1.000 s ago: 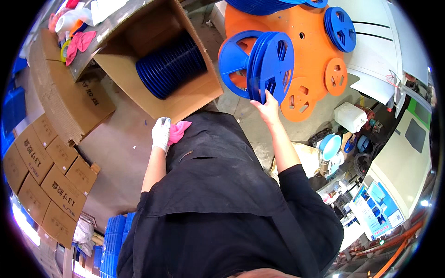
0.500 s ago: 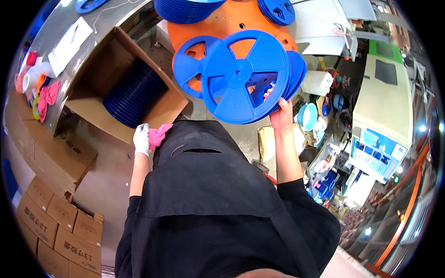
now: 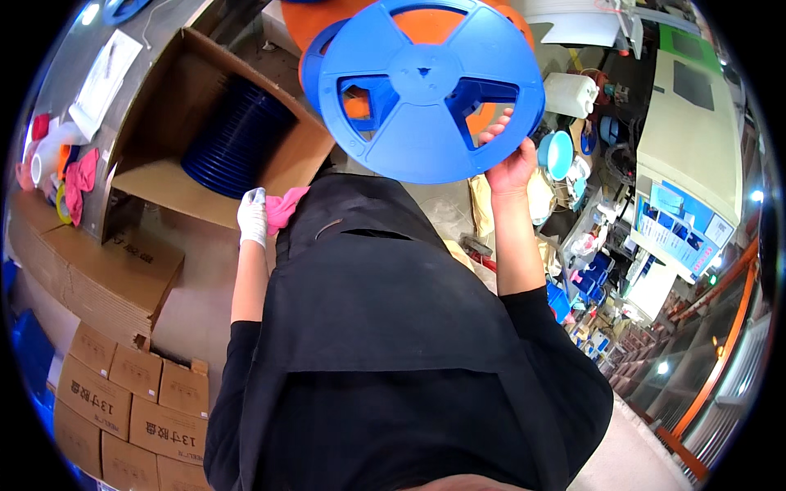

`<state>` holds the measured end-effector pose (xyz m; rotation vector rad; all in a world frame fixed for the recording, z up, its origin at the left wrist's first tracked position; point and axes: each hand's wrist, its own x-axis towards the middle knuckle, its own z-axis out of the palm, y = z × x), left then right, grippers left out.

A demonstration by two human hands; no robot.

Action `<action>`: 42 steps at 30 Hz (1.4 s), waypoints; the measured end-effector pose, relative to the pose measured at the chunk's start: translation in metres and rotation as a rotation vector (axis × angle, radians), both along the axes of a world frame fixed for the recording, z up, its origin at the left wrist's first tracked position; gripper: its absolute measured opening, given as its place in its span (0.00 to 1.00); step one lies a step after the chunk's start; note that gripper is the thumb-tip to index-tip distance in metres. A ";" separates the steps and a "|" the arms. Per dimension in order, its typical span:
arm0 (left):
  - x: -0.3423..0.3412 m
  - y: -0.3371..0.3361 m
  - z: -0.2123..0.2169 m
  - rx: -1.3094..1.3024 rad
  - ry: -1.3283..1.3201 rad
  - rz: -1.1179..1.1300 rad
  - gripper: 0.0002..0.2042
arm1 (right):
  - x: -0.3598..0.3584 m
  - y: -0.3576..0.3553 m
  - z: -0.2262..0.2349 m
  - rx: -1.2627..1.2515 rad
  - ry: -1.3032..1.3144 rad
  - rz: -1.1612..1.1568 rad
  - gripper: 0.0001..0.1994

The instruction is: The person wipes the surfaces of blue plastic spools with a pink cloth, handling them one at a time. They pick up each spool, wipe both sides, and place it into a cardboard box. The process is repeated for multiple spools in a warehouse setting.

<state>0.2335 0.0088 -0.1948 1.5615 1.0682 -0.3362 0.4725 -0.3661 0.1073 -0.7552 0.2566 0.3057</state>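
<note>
Head view is showing, largest first, an open cardboard box lying on its side at upper left, with a stack of dark blue reels sitting inside it; a row of smaller sealed cartons is lying at lower left. In front of the person, a large blue plastic reel — spoked, with cut-out windows — is being held up flat-on to the camera; orange reels are showing behind it and through its windows. The right hand is grasping the blue reel at its lower right rim, fingers hooking through a window and thumb lying against the edge. The left hand — wearing a white glove — is clenching a pink cloth just beside the box's lower flap, well apart from the reel; more pink cloth is lying at far left.
</note>
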 end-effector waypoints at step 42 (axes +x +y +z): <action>0.026 -0.047 0.016 -0.137 -0.024 -0.159 0.16 | 0.050 0.071 -0.215 -1.614 -0.454 0.578 0.33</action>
